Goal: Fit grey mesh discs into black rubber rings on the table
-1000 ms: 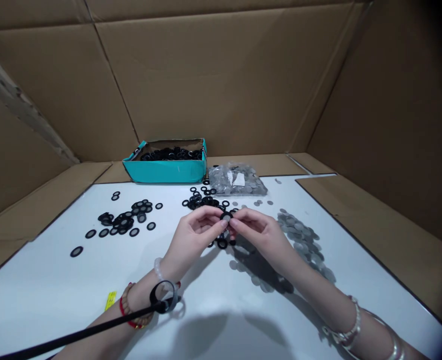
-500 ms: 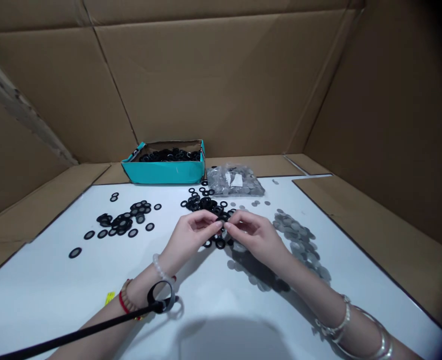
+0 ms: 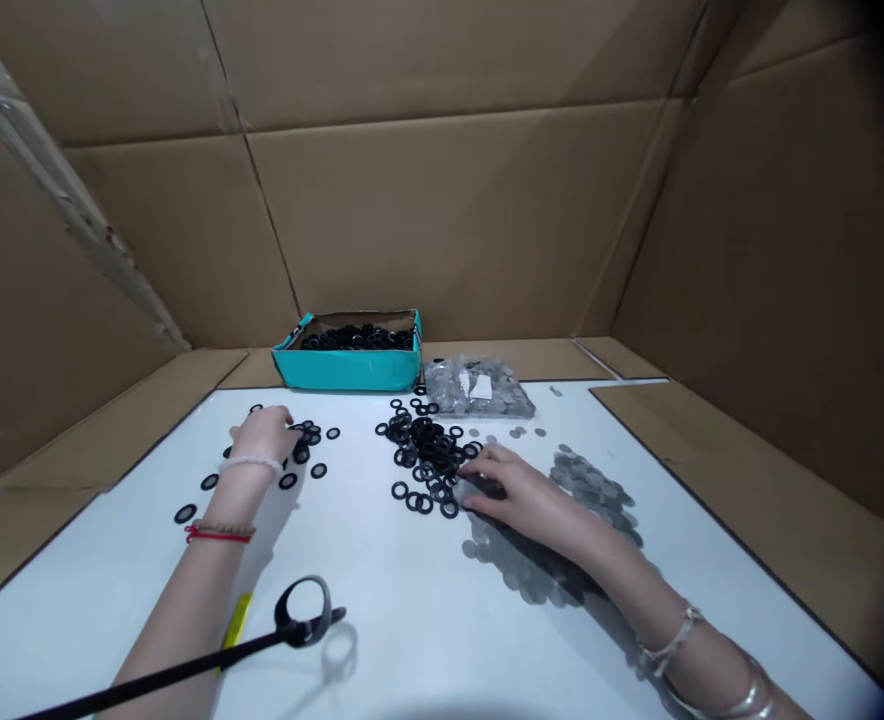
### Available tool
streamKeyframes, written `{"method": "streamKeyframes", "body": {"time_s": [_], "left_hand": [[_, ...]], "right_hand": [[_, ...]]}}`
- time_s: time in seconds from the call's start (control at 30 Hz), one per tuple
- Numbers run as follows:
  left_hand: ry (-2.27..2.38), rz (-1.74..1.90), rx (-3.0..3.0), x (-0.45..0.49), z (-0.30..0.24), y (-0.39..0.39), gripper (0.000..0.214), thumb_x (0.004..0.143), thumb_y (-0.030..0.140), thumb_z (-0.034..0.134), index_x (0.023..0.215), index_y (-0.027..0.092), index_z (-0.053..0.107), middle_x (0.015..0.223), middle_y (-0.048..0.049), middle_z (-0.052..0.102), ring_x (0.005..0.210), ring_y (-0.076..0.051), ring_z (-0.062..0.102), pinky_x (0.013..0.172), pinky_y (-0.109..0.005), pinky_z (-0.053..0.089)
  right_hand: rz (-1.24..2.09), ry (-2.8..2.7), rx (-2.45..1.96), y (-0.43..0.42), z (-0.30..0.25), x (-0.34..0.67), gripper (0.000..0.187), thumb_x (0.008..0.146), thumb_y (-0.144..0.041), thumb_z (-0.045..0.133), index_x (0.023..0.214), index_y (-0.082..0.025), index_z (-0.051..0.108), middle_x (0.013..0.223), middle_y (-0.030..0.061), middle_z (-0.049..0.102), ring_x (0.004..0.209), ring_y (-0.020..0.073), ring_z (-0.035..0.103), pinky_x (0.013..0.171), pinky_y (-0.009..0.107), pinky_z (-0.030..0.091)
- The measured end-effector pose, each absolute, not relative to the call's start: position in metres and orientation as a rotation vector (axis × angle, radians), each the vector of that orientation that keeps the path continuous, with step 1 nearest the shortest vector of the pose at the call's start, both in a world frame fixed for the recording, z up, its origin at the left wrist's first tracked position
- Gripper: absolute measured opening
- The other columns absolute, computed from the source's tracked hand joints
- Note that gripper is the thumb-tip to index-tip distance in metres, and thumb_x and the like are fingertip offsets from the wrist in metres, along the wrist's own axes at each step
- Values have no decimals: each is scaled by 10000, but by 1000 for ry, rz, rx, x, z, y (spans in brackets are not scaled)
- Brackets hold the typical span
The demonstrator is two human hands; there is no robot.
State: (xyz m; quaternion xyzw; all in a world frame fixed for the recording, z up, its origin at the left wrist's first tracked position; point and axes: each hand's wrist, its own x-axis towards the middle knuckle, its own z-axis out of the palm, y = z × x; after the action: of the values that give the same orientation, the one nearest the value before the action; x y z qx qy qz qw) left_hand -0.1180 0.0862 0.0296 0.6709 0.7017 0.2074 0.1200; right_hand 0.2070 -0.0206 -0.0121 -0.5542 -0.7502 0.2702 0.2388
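Observation:
My left hand (image 3: 264,436) is stretched out to the left pile of black rings with grey centres (image 3: 308,436). It hovers on the pile with its fingers bent down behind the back of the hand, so what they hold is hidden. My right hand (image 3: 515,490) lies low on the white table (image 3: 382,600), fingers stretched flat toward the middle pile of black rubber rings (image 3: 423,450). Its fingertips touch small grey discs at that pile's edge. A spread of grey mesh discs (image 3: 596,485) lies just right of that hand.
A teal box (image 3: 348,370) full of black rings stands at the back, with a clear bag of grey discs (image 3: 479,387) beside it. A black strap with a loop (image 3: 303,612) and a yellow tag (image 3: 237,620) lie near me. Cardboard walls (image 3: 449,210) surround the table.
Both hands were together pinching a ring with a disc in the middle. Now they have parted: the left has swung out to the left pile, and the right has dropped onto the table.

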Motion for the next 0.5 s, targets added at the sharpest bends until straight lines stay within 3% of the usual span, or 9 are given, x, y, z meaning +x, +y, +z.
{"method": "streamKeyframes", "body": {"time_s": [0.13,0.2,0.33,0.5], "left_hand": [[2243,468,2013,-118,34,84,254,672,244,543,812,49,625,989,-306,566,1029,-515,443,818,-628,199],[2130,440,2125,-102,37,79,303,705,292,520,897,83,627,1037,-254,572,1040,-446,465,851,-564,248],[1711,361,2341,-56,31,68,228,695,320,553,884,241,652,944,-41,639,912,-236,559,866,-345,336],[1355,260,2428,-20,7,62,220,614,233,598,829,199,630,879,-56,608,833,-238,552,754,-312,376]], "right_hand": [[662,-2096,-1501,-22,-12,201,145,778,-249,572,913,-222,618,917,40,564,852,202,532,721,279,390],[630,-2103,-1501,-22,-12,198,75,765,-212,568,829,-218,608,881,28,578,839,194,534,697,261,382],[589,-2064,-1563,-18,-17,196,65,722,-193,592,782,-216,582,814,9,587,765,176,535,634,239,362],[538,-2008,-1571,-10,-23,199,64,697,-223,634,701,-198,575,769,10,597,753,176,538,620,231,356]]}}
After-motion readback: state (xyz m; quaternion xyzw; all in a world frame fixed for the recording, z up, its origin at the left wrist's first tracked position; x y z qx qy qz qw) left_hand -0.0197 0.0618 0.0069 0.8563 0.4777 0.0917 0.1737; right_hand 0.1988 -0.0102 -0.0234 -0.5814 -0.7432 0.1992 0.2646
